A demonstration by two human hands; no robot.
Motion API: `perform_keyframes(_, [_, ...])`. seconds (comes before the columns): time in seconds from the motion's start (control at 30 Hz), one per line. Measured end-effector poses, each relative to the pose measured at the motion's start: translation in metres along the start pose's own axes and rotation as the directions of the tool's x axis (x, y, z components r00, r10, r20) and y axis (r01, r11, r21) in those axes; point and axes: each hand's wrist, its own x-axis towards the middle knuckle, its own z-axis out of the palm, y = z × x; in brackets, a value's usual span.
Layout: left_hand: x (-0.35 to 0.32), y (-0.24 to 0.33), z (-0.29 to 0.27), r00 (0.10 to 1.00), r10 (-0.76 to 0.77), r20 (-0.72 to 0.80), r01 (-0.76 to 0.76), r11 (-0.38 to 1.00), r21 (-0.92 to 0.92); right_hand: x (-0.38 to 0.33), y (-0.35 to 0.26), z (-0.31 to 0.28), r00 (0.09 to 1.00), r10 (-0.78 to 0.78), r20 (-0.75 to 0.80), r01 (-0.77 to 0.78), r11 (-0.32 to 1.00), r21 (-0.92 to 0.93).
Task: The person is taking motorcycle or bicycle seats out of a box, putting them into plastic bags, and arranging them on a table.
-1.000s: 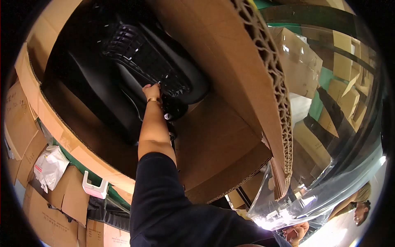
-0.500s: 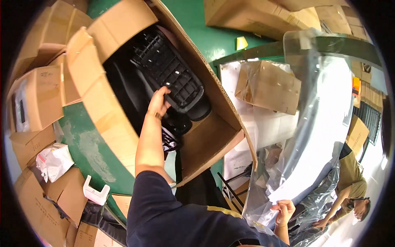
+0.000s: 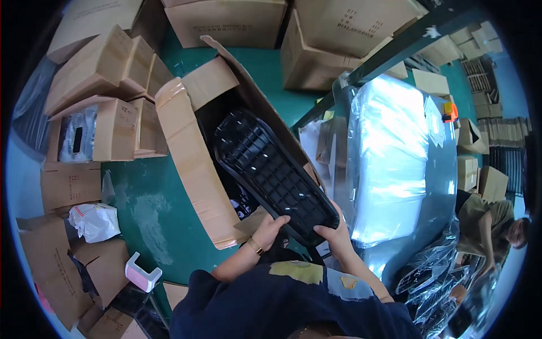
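Both my hands hold a long black plastic panel with a grid of ribs point(image 3: 276, 169). My left hand point(image 3: 270, 230) grips its near left edge, thumb on top. My right hand point(image 3: 334, 229) grips the near right corner, also thumb on top. The panel tilts out of an open cardboard box point(image 3: 195, 164), its far end still inside the box and its near end above the box's near edge. Other dark parts point(image 3: 243, 204) lie deeper in the box, mostly hidden by the panel. What kind of product the panel belongs to cannot be made out.
On the right, a table bears a stack of clear plastic bags point(image 3: 389, 164). A dark metal post point(image 3: 389, 45) rises beside it. Cardboard boxes point(image 3: 226, 22) line the back and left. A white plastic bag point(image 3: 93, 221) lies at left. A co-worker point(image 3: 488, 231) handles plastic-wrapped items at far right.
My right hand has come from the plastic sheet on the right to the black panel. The panel has been lifted toward me, and my left hand has moved nearer with it.
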Motion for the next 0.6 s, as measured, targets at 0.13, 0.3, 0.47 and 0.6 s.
perform_keyframes(0.13, [-0.018,0.015,0.018,0.971,0.023,0.239,0.115,0.829,-0.548,-0.051,-0.002,-0.046,0.997,-0.060,0.044,0.055,0.993,0.106])
perform_keyframes(0.3, [-0.008,0.077,0.024,0.928,0.280,0.248,-0.058,0.762,-0.645,-0.157,0.023,-0.115,0.983,-0.154,-0.105,0.159,0.987,0.040])
perform_keyframes(0.47, [0.032,0.080,0.030,0.953,0.203,0.224,-0.068,0.866,-0.495,-0.235,0.050,-0.148,0.787,-0.607,-0.107,0.414,0.649,-0.638])
perform_keyframes(0.6, [0.030,0.065,0.080,0.940,0.190,0.283,-0.066,0.915,-0.397,-0.267,0.077,-0.155,0.696,-0.651,-0.303,0.246,0.613,-0.751])
